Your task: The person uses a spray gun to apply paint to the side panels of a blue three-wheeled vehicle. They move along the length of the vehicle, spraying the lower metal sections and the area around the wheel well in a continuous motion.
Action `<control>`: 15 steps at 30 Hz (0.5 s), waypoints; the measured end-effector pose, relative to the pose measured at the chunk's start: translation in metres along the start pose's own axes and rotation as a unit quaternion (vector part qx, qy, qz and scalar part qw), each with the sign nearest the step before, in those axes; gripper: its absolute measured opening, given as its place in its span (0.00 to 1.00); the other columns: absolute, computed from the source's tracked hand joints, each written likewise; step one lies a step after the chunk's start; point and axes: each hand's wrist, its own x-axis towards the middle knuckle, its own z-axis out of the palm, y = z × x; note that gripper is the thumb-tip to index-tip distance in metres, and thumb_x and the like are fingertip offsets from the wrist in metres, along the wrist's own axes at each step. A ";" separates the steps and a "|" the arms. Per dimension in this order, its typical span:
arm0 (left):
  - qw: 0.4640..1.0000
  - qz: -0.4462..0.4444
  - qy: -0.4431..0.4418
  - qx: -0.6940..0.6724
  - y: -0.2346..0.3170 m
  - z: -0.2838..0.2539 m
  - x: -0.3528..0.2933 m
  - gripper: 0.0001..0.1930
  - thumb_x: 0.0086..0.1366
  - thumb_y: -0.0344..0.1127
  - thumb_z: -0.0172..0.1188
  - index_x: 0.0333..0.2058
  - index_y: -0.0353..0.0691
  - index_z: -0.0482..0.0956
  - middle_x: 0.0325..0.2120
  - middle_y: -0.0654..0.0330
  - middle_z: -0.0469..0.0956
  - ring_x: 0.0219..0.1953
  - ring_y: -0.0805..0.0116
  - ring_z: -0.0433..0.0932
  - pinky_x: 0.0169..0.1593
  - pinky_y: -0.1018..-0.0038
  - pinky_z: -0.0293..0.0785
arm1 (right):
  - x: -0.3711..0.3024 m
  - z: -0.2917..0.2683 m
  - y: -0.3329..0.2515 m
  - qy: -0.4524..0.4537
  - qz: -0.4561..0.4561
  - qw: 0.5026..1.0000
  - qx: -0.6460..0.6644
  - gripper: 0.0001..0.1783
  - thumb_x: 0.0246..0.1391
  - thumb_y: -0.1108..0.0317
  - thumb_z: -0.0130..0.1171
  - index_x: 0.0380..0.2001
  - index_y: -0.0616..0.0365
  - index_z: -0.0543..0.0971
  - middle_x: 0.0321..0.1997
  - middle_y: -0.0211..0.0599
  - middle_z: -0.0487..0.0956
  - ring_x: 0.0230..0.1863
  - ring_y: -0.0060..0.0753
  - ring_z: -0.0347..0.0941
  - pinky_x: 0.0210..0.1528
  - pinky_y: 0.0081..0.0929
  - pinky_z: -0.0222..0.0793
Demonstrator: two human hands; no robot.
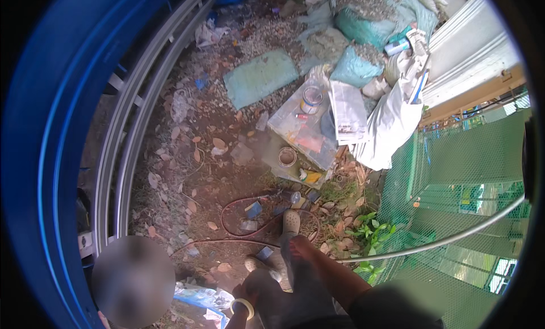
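My right hand (301, 248) rests on my grey trouser leg near the knee, its fingers lying along the cloth, holding nothing that I can see. Lower and to the left, my left hand (246, 288) is by my other knee; its fingers are dark and hard to make out. A pale yellow ring (242, 308) circles the left wrist. Past my feet in beige clogs (291, 221) lie a thin reddish hose (224, 215) in loops and several small blue-grey blocks (253, 209). Beyond stands an open can (287, 156) beside a yellow item (309, 176).
A dusty board (284, 120) carries another can (311, 100). Behind are rubble-filled sacks (356, 66), a white sheet (392, 124) and a flat greenish sack (261, 78). Metal rails (129, 96) run left; green netting (454, 158) and a curved pipe (431, 249) stand right.
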 end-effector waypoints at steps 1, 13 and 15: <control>1.000 0.029 0.008 -0.002 -0.001 0.021 0.039 0.37 0.64 0.59 0.67 0.60 0.34 0.76 0.55 0.40 0.79 0.61 0.40 0.75 0.67 0.52 0.69 | 0.042 -0.011 0.003 -0.008 -0.004 1.000 0.020 0.22 0.64 0.52 0.65 0.52 0.56 0.76 0.43 0.39 0.80 0.40 0.39 0.81 0.41 0.41 0.82; 0.956 0.127 -0.101 0.244 0.190 0.131 0.596 0.46 0.70 0.50 0.61 0.77 0.36 0.50 0.72 0.41 0.60 0.75 0.46 0.59 0.76 0.57 0.56 | 0.391 -0.087 -0.078 0.228 -0.255 0.927 -0.156 0.49 0.56 0.52 0.72 0.72 0.66 0.62 0.70 0.62 0.68 0.65 0.62 0.72 0.66 0.47 0.68; 0.943 0.113 -0.116 0.290 0.216 0.125 0.634 0.46 0.70 0.50 0.62 0.77 0.37 0.50 0.69 0.40 0.66 0.72 0.46 0.64 0.74 0.56 0.60 | 0.398 -0.100 -0.071 0.232 -0.265 0.909 -0.222 0.49 0.55 0.52 0.72 0.72 0.64 0.61 0.70 0.61 0.66 0.65 0.64 0.71 0.66 0.46 0.69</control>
